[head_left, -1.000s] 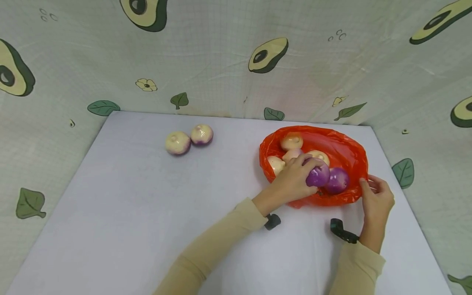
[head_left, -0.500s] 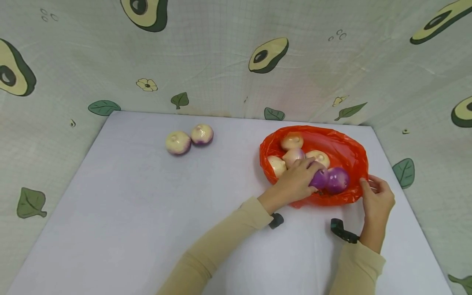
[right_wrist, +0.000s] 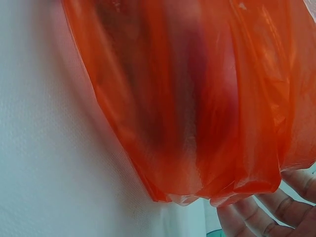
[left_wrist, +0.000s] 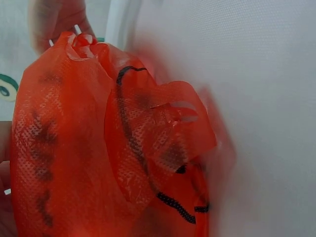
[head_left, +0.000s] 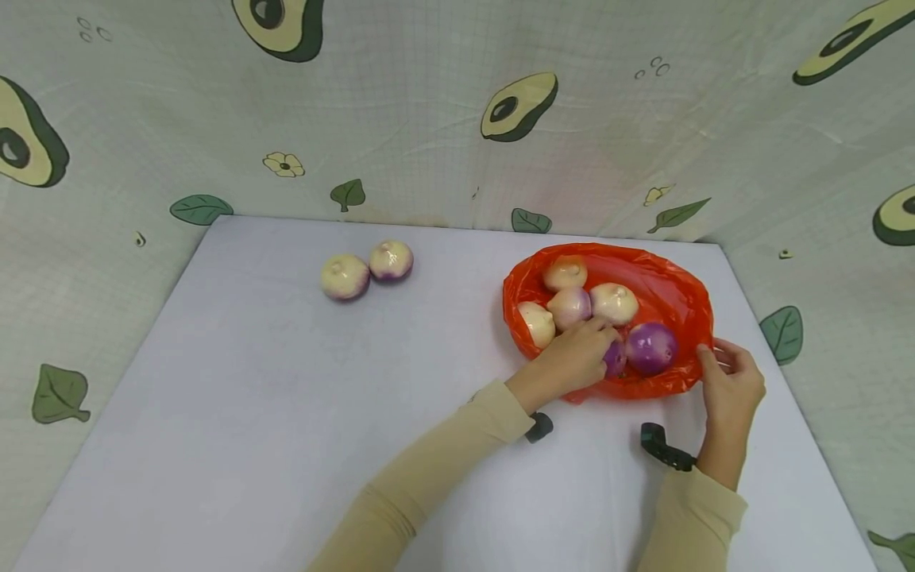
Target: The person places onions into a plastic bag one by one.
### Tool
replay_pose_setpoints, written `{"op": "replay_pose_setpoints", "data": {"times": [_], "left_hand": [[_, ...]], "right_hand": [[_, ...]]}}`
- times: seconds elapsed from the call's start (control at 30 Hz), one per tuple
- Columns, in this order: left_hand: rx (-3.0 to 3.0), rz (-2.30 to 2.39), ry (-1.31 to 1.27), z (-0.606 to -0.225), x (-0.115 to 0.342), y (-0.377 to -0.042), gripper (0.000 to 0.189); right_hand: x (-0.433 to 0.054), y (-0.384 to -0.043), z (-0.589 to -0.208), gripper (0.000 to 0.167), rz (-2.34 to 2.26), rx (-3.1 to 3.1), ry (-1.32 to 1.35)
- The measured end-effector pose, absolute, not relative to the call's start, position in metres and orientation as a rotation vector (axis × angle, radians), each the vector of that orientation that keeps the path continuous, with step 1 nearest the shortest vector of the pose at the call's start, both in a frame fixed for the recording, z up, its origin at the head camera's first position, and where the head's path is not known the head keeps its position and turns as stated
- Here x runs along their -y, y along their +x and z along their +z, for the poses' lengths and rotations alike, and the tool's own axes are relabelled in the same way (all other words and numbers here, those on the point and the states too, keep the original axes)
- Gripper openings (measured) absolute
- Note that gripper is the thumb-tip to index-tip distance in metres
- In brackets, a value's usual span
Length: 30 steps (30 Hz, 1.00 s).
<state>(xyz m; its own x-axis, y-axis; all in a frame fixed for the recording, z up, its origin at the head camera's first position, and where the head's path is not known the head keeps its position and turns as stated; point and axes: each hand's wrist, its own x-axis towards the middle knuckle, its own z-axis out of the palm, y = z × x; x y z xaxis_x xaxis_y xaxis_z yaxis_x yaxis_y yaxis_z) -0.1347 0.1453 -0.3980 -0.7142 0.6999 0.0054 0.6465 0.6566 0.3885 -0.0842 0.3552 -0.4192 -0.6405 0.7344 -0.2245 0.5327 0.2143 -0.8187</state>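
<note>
A red plastic bag (head_left: 668,282) lies with its mouth spread wide at the right of the table. My left hand (head_left: 572,353) reaches over its near rim and holds a purple turnip (head_left: 615,359) low inside, partly hidden by the fingers. Touching that one is another purple-side-up turnip (head_left: 651,348). Several turnips with pale ends up, such as this one (head_left: 615,303), lie along the bag's left and middle. My right hand (head_left: 732,381) pinches the bag's right rim between thumb and fingers. In the right wrist view, its fingers (right_wrist: 284,207) show behind the red plastic.
Two more pale-and-purple turnips (head_left: 345,277) sit side by side at the back left of the white table (head_left: 286,397). A cloth printed with avocados (head_left: 400,119) hangs behind the table. Black wrist cameras (head_left: 665,449) stick out from both wrists.
My left hand has lowered the purple turnip toward the bag's near side, uncovering the pale turnips behind it. The right hand keeps its place on the rim.
</note>
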Motion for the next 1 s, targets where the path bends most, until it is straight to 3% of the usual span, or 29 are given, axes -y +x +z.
{"op": "replay_pose_setpoints", "data": {"times": [0.47,1.0], "left_hand": [[-2.709,0.681,1.085,-0.383,-0.133,-0.131,0.031],[-2.782,1.047,1.130,-0.358,-0.080,-0.132,0.026]], "right_hand": [[-0.354,-0.083,-0.418,0.050,1.374,2.315,-1.222],[-0.356,-0.084,-0.422,0.051,1.380,2.321,-1.223]]}}
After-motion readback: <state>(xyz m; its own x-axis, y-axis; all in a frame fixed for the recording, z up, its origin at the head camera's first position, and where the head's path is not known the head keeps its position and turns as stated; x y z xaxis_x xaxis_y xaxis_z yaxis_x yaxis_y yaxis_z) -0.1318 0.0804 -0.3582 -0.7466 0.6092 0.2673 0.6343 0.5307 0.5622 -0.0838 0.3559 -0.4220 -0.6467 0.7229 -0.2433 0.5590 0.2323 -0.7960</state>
